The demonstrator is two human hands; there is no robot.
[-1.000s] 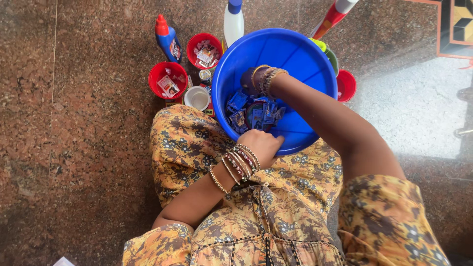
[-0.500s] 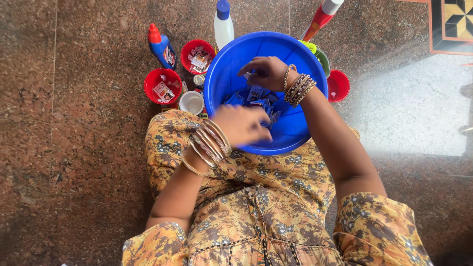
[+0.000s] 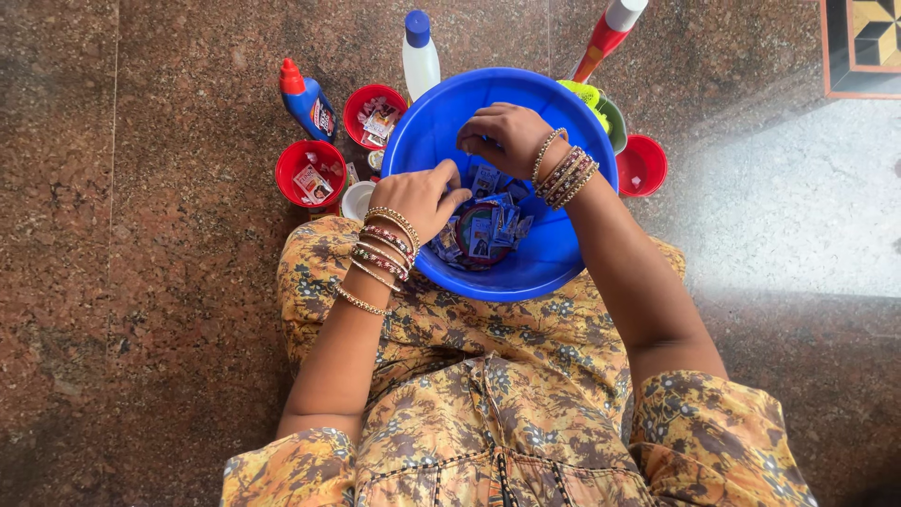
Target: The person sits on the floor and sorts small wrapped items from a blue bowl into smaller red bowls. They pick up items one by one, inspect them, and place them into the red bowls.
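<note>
- Sachets (image 3: 488, 230): small, blue, heaped loose at the bottom of the tub (image 3: 554, 268); likely light, limp and slick, best pinched at a flat edge.
- Left hand (image 3: 419, 195): over the tub's near-left rim, fingers curled down toward the heap; hold on anything not visible, cannot tell.
- Right hand (image 3: 507, 138): inside the tub above the heap, wrist bent, fingers bunched as if pinching; contents hidden.
- Red cups (image 3: 310, 169), bottles (image 3: 419, 58): on the floor around the tub.
</note>
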